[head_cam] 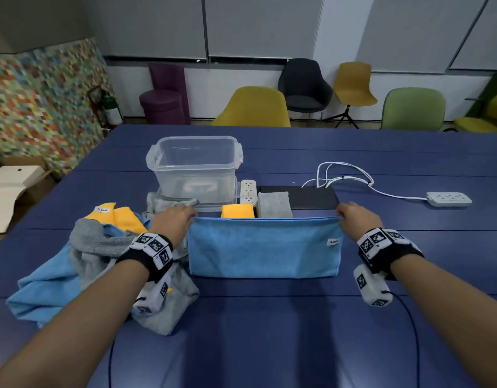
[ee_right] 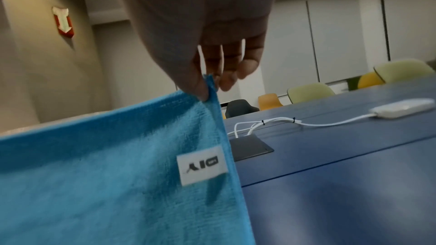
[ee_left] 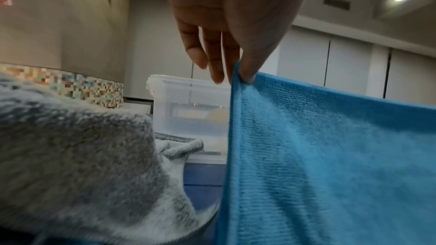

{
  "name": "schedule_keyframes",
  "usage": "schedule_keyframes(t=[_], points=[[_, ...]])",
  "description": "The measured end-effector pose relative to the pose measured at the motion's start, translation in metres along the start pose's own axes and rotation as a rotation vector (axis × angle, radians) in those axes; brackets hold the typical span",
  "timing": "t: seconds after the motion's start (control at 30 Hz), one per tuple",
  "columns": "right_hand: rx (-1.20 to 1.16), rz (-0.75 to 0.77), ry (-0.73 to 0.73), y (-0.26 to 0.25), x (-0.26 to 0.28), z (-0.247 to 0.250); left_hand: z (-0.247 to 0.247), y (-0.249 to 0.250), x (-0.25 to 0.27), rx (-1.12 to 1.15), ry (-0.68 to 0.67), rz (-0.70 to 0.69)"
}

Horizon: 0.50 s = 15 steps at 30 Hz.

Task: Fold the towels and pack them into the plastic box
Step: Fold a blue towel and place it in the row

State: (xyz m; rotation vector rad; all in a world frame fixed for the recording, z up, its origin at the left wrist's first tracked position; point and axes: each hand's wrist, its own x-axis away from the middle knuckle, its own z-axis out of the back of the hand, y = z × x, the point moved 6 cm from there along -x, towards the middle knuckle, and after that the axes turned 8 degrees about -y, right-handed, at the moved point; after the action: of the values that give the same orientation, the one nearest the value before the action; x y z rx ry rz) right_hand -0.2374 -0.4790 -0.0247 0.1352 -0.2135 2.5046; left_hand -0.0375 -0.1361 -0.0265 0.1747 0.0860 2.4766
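A light blue towel (head_cam: 264, 246) hangs as a wide band over the blue table, held up by its two upper corners. My left hand (head_cam: 175, 219) pinches the left corner (ee_left: 238, 74) between thumb and fingers. My right hand (head_cam: 353, 217) pinches the right corner (ee_right: 208, 88), just above the white label (ee_right: 201, 165). The clear plastic box (head_cam: 195, 166) stands behind the towel with nothing inside. A folded yellow towel (head_cam: 237, 211) and a folded grey towel (head_cam: 274, 204) lie side by side near the box.
A heap of loose grey, blue and yellow towels (head_cam: 101, 256) lies at the left. A white power strip (head_cam: 247, 191) lies beside the box, a black panel (head_cam: 300, 197) and white cable (head_cam: 342, 177) behind the towel, another strip (head_cam: 449, 198) at the right. Chairs (head_cam: 254, 107) stand beyond the table.
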Motion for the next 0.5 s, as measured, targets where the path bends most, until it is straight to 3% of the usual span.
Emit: schedule_keyframes(t=[0.17, 0.37, 0.5], points=[[-0.052, 0.024, -0.093, -0.002, -0.005, 0.000, 0.011, -0.004, -0.001, 0.351, 0.056, 0.063], [0.091, 0.049, -0.117, -0.004, 0.023, 0.032, 0.026, 0.007, 0.029, 0.561, 0.025, -0.089], [0.130, 0.026, -0.150, -0.008, 0.029, 0.060, 0.041, 0.008, 0.033, 0.635, -0.018, -0.106]])
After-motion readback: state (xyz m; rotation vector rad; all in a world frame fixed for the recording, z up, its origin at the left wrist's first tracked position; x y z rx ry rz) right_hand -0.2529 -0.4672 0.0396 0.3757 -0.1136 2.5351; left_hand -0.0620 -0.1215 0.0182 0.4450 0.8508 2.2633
